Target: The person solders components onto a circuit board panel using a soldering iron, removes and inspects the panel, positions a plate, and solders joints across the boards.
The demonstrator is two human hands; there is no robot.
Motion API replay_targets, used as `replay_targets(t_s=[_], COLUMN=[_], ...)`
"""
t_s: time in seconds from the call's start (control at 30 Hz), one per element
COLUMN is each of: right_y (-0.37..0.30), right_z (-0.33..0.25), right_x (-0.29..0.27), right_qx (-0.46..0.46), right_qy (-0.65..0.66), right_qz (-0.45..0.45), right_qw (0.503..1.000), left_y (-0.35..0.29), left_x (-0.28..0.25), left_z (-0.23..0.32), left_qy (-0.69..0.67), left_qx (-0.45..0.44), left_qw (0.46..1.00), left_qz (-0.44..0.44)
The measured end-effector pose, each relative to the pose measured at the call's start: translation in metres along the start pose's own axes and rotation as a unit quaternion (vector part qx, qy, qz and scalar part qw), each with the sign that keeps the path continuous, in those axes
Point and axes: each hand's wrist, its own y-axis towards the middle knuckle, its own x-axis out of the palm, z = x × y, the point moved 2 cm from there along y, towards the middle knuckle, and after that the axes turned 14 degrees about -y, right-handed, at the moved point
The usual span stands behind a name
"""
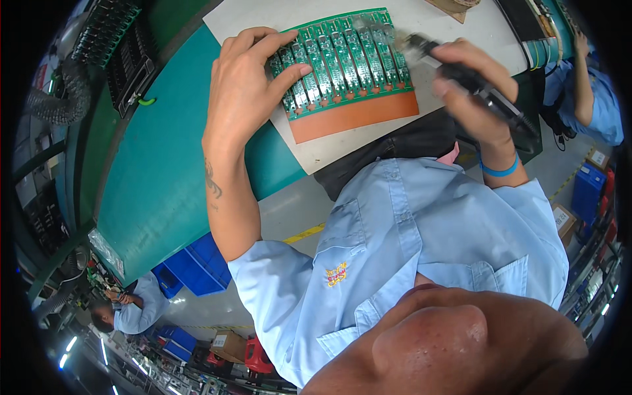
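Note:
A green circuit board panel (342,56), made of several narrow strips side by side, lies on a white sheet in front of me. A plain copper-brown strip (355,117) runs along its near edge. My left hand (247,82) grips the panel's left end, thumb on its face and index finger at the far edge. My right hand (477,85) is wrapped round a black-handled brush-like tool (464,76), smeared by motion. Its blurred, pale tip is over the panel's far right corner; whether it touches cannot be made out.
The white sheet (263,16) covers part of a green work surface (164,158). Black slotted racks (131,69) stand at the left beside a grey flexible duct (62,99). A round tan object (457,5) sits at the far edge. Co-workers (586,92) are at both sides; blue bins (201,266) stand below.

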Motion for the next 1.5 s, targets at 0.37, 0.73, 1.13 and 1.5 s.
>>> replay_targets(t_s=[0.37,0.73,1.13,1.5], right_y=[-0.022,-0.032,-0.001,0.016], right_z=[0.021,0.024,-0.015,-0.019], right_x=[0.01,0.029,0.036,0.054], right_qx=[-0.091,-0.084,-0.064,-0.048], right_qy=[-0.095,-0.117,0.028,0.022], right_qz=[0.055,-0.025,-0.06,-0.089], right_qw=[0.99,0.989,0.996,0.995], left_y=[0.002,-0.004,-0.009,-0.008], left_x=[-0.005,-0.004,-0.023,-0.018], left_z=[-0.007,0.001,0.012,0.016], left_qy=[-0.058,0.034,0.007,0.032], left_qx=[-0.031,0.021,-0.052,-0.061], left_qw=[0.998,0.999,0.998,0.997], left_qz=[-0.013,-0.017,-0.026,-0.016])
